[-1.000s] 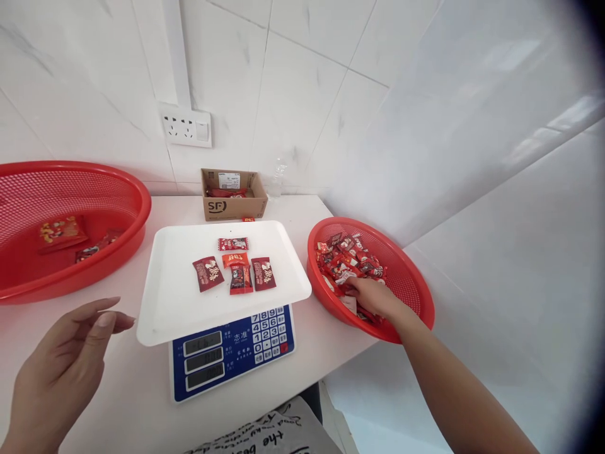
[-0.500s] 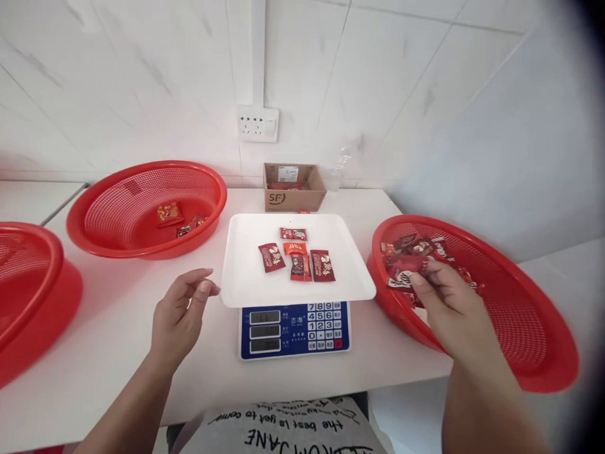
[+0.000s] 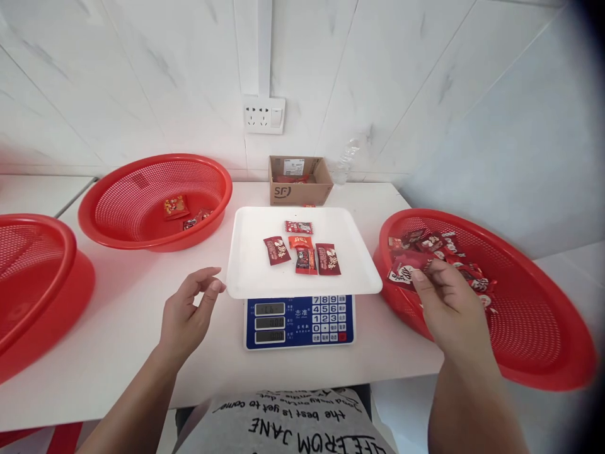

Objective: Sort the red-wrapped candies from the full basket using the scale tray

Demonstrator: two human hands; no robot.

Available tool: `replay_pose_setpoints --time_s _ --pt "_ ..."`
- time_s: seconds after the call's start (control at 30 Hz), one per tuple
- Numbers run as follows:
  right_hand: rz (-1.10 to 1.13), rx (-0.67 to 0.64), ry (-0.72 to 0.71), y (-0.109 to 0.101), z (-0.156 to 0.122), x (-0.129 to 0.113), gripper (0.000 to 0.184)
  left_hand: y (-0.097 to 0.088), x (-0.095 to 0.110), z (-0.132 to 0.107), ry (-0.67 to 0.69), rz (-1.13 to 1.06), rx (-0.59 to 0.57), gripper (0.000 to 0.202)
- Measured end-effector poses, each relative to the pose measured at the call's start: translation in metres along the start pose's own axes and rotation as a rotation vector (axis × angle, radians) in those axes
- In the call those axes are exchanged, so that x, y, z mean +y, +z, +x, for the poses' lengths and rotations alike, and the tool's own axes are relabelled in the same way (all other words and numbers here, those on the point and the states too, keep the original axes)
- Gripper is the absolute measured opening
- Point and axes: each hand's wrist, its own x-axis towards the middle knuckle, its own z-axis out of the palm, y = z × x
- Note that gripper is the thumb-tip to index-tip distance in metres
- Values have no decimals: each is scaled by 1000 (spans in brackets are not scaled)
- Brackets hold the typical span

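My right hand [image 3: 454, 306] pinches a small dark red snack packet [image 3: 401, 272] between thumb and fingers, over the near left side of a red mesh basket [image 3: 543, 309] holding a pile of similar packets. My left hand [image 3: 188, 315] hangs with thumb and fingers slightly apart, holding nothing, just beside the left edge of the white pan [image 3: 248, 280]. That pan tops a blue digital scale [image 3: 301, 340]. Several packets lie on it, among them a dark red packet [image 3: 328, 259] at right, another dark red packet [image 3: 276, 250] at left, and a small orange-red packet [image 3: 299, 242] between them.
At the back left, another red basket [image 3: 108, 236] contains a few packets. A third red basket [image 3: 70, 252] is cut off at the left edge. Behind the pan stand an open cardboard box [image 3: 302, 193] and a clear plastic bottle [image 3: 346, 162], near the wall.
The view has shifted slightly, so the scene sits a little higher and farther right. Both hands keep nearly the same pose, and the right still holds its packet.
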Motion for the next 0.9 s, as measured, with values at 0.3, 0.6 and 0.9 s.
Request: replay_pose_setpoints --time_s 0.3,0.6,0.9 --pt "81 -50 -73 12 -3 1 29 2 8 1 -3 26 59 27" --pt "302 -765 -367 55 -50 -64 29 31 62 -15 417 -168 -462 22" --pt "217 -684 -449 68 -56 -58 35 35 75 -10 186 -361 -590 33"
